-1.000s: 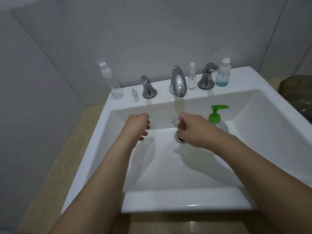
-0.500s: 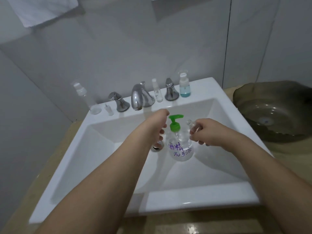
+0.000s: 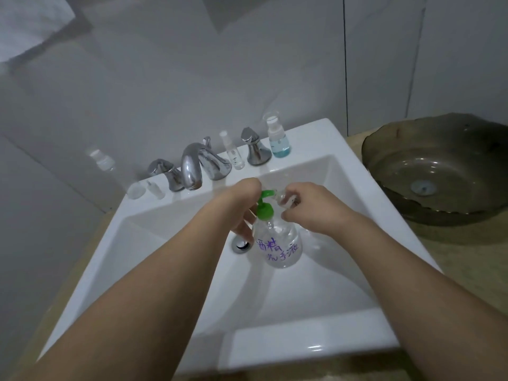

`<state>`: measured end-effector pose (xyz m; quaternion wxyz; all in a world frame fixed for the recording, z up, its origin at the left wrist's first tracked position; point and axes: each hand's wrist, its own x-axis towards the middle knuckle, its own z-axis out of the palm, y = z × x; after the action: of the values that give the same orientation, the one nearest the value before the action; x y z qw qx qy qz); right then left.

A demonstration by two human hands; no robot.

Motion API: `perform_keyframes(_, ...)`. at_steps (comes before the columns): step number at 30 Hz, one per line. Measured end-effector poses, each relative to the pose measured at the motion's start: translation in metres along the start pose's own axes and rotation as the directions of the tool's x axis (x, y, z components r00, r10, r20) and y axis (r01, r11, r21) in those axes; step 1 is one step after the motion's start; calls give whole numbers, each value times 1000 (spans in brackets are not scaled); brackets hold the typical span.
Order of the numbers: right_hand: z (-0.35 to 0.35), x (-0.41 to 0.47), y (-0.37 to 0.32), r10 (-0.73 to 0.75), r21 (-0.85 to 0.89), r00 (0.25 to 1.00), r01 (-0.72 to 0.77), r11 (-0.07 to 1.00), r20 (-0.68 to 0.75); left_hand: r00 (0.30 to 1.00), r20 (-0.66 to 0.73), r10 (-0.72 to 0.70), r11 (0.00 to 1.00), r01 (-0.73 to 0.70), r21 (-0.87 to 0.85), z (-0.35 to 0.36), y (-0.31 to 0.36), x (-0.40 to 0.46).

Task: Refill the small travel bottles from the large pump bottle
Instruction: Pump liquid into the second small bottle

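Touching pump nozzle (image 3: 268, 193): small bottle (image 3: 284, 199), right hand (image 3: 310, 207).

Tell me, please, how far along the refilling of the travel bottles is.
Done: nothing clearly. In hand: the right hand holds a small clear travel bottle at the green-pump clear bottle; the left hand is on its pump. Left: the ledge bottles, such as the blue-liquid spray bottle.

Pale tiled wall (image 3: 247, 64) (dim light)

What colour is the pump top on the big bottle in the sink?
Bright green, seen best in the head view: the pump top sits on the clear bottle.
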<state>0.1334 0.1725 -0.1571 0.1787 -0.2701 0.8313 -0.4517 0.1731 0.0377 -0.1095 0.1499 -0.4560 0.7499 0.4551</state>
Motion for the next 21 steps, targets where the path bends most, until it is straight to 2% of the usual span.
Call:
perform_keyframes(8,2,1,4,-81,-36,993,78,996,-91,999,-50,-16,999,18,35,3,1,2)
perform_keyframes(14,3,0,4,-141,-226,987,120,967,-82,993,-120,-2,1000,5,31,11,-4,6)
perform_keyframes(21,1,-1,2,-148,-251,985,121,960,-91,996,-86,30,995,-22,94,10,0,1)
